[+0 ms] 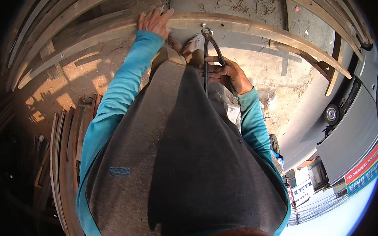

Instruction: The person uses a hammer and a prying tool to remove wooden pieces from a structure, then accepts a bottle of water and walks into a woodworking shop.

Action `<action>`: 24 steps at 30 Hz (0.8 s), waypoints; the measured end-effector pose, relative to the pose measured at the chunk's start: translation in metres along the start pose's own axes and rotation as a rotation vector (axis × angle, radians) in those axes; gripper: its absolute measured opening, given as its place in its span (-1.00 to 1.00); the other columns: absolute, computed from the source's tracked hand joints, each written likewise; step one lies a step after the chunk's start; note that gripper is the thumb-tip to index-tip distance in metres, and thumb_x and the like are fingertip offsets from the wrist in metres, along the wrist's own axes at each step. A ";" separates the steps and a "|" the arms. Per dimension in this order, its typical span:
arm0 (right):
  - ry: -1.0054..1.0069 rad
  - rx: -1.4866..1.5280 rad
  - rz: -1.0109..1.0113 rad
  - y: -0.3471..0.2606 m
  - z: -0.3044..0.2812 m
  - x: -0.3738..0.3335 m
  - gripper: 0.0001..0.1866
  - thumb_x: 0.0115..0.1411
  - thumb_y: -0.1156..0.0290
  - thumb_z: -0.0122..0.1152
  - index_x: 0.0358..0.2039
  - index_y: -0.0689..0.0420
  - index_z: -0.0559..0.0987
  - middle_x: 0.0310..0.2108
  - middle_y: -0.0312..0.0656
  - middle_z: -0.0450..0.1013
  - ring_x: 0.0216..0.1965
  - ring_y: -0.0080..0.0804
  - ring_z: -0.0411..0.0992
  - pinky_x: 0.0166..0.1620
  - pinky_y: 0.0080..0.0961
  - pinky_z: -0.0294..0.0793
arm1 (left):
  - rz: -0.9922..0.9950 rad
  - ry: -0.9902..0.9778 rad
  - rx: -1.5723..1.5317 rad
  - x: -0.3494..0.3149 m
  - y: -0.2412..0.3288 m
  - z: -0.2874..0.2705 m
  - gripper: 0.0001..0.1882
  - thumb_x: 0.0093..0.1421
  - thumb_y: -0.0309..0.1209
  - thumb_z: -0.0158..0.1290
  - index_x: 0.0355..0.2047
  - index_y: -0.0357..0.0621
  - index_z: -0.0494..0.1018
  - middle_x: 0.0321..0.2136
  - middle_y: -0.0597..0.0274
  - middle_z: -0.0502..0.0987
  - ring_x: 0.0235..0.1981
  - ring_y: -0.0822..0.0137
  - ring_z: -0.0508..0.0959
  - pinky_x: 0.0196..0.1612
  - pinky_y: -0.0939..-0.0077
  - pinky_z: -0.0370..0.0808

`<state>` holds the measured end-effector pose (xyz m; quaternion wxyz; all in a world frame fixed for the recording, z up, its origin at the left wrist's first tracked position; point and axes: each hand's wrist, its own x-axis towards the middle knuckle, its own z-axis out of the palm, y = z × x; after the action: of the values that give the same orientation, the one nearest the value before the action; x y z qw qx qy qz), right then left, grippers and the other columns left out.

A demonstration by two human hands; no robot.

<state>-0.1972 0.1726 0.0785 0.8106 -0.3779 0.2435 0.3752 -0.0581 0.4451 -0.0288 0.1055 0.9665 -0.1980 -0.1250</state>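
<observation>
No box, bin or other holder shows anywhere in the view, so the account rests on the timber and the tool. A long, weathered grey-brown wooden plank (252, 28) runs across the upper part of the view, bent into an arc by the lens, and lies on dusty, sunlit concrete ground (280, 72) strewn with bits of straw. The left hand (154, 21), coming out of a turquoise long sleeve (124, 78), lies flat on the plank with its fingers spread over the far edge, pressing down on the wood rather than closing round anything. The right hand (228, 74) is wrapped around the two long dark metal handles of a pair of pincers (207, 54), squeezing them together, with the fingers curled over the handles near their lower end. The tool stands roughly upright from that hand, and its rounded head meets the near edge of the plank, where a small pale nail (203, 26) sticks out; the jaws sit at that nail, though whether they have bitten on it is too small to tell. The head of the pincers is thus well above the grip and just right of the left hand. A light-coloured shoe (193, 42) shows beside the tool, just below the plank. Stacked wooden slats (64, 165) lie at the left, and a grey vehicle with a small wheel (331, 114) stands at the right.
</observation>
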 end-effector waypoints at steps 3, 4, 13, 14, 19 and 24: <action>-0.086 0.036 0.048 0.002 -0.006 0.001 -0.30 0.11 0.35 -0.03 0.27 0.41 0.24 0.12 0.26 0.39 0.10 0.11 0.47 0.16 -0.13 0.47 | -0.014 -0.007 0.021 -0.002 0.002 0.001 -0.33 0.03 -0.22 0.32 0.19 0.33 0.39 0.06 0.13 0.46 0.09 0.09 0.48 0.24 -0.12 0.23; -0.090 0.044 0.054 0.006 -0.007 0.004 -0.30 0.11 0.35 -0.03 0.27 0.41 0.24 0.12 0.26 0.39 0.10 0.11 0.47 0.16 -0.13 0.47 | -0.028 0.011 0.034 -0.004 0.003 0.003 -0.33 0.02 -0.23 0.33 0.18 0.32 0.40 0.05 0.14 0.46 0.08 0.09 0.49 0.23 -0.12 0.24; -0.201 0.429 0.006 0.021 0.004 0.012 -0.28 0.14 0.32 -0.01 0.32 0.29 0.21 0.22 0.28 0.29 0.23 0.20 0.33 0.25 0.04 0.33 | 0.078 0.152 0.126 -0.005 -0.009 0.019 -0.21 -0.08 -0.19 0.40 0.21 0.39 0.38 -0.03 0.15 0.49 -0.01 0.07 0.51 0.11 -0.07 0.32; -0.200 0.432 0.004 0.026 0.004 0.013 -0.28 0.14 0.32 -0.01 0.32 0.29 0.21 0.22 0.28 0.29 0.23 0.20 0.33 0.25 0.04 0.33 | 0.082 0.151 0.126 -0.007 -0.010 0.021 -0.21 -0.08 -0.19 0.40 0.21 0.39 0.38 -0.03 0.15 0.49 -0.01 0.07 0.51 0.11 -0.07 0.32; -0.149 0.418 -0.032 0.038 0.004 0.017 -0.29 0.14 0.33 0.00 0.31 0.30 0.21 0.22 0.29 0.29 0.23 0.22 0.32 0.22 0.03 0.37 | 0.037 0.088 0.135 -0.003 -0.001 0.008 -0.18 -0.09 -0.23 0.40 0.23 0.41 0.36 -0.03 0.15 0.49 0.04 0.07 0.49 0.12 -0.04 0.32; -0.120 0.429 -0.077 0.038 0.010 0.021 -0.31 0.16 0.35 0.01 0.31 0.28 0.22 0.18 0.29 0.32 0.21 0.21 0.35 0.20 0.04 0.39 | 0.031 0.036 0.084 -0.005 0.004 0.001 -0.18 -0.08 -0.28 0.39 0.23 0.40 0.36 -0.01 0.18 0.49 0.05 0.09 0.49 0.12 -0.01 0.31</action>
<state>-0.2132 0.2062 0.0538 0.8992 -0.1830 0.2543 0.3056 -0.0643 0.4435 -0.0275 0.0700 0.9690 -0.2160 -0.0976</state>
